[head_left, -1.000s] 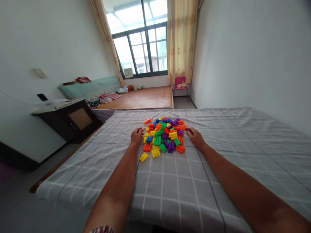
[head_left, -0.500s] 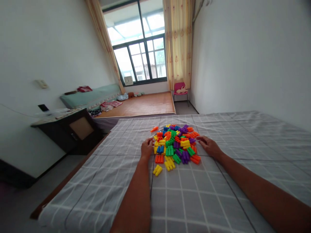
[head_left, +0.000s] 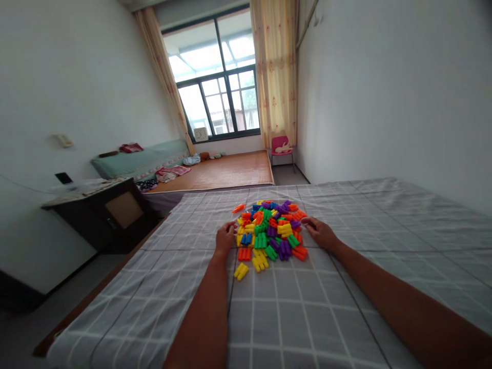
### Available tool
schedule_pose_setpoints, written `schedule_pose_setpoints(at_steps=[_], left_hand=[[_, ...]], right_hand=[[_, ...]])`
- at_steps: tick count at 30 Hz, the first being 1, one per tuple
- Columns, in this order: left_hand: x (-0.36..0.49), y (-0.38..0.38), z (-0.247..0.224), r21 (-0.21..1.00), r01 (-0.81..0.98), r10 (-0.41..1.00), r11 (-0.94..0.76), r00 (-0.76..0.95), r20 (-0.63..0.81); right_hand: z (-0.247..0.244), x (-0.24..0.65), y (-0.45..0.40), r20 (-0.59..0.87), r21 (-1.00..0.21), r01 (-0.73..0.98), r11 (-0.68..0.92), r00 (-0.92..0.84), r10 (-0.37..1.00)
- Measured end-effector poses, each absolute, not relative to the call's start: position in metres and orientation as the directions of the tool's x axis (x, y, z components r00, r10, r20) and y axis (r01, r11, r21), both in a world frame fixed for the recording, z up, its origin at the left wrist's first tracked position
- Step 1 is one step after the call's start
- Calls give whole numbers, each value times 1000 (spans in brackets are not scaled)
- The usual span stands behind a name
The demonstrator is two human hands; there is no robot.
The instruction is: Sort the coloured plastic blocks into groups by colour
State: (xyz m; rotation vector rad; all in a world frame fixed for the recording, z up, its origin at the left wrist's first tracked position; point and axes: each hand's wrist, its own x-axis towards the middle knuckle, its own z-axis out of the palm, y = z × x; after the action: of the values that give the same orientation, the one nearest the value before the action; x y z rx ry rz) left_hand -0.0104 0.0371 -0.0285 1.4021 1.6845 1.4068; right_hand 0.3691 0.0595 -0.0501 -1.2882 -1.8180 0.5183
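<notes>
A pile of plastic building pieces (head_left: 265, 237) in orange, yellow, green, purple and blue lies on the grey checked cloth (head_left: 292, 318). Each piece looks like short tubes joined side by side. My left hand (head_left: 226, 238) rests at the pile's left edge, fingers loosely bent, with nothing visible in it. On the opposite side, my right hand (head_left: 321, 233) has its fingertips at the right edge of the pile, fingers stretched out and holding nothing I can see. A yellow piece (head_left: 241, 271) lies apart at the front left, and an orange piece (head_left: 239, 208) at the back left.
Beyond the cloth stands a bed with a brown mat (head_left: 230, 171) and clothes on its left side. A dark cabinet (head_left: 115, 215) is at the left, and a pink chair (head_left: 280, 145) stands near the window (head_left: 219, 77). A white wall (head_left: 392, 92) runs along the right.
The whole view has shifted slightly, so the scene sits a little further left and lower. Both hands keep their places beside the pile, and the pieces look unmoved.
</notes>
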Motion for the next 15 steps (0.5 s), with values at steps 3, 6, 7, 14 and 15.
schedule_pose_setpoints(at_steps=[3,6,7,14,15], left_hand=[[-10,36,-26,922,381,920,-75,-331,211],[-9,34,-22,916,392,917,-88,-327,228],[-9,34,-21,913,397,916,-91,-327,234],[-9,33,-19,904,418,918,-91,-317,239],[-9,34,-20,900,425,917,-94,-315,244]], right_hand=[[-51,368,62,390,-737,549,394,-130,911],[-52,368,64,391,-760,510,402,-134,910],[-52,368,64,394,-766,498,407,-136,909],[-52,368,65,393,-762,497,414,-153,907],[-52,368,65,390,-757,507,412,-156,908]])
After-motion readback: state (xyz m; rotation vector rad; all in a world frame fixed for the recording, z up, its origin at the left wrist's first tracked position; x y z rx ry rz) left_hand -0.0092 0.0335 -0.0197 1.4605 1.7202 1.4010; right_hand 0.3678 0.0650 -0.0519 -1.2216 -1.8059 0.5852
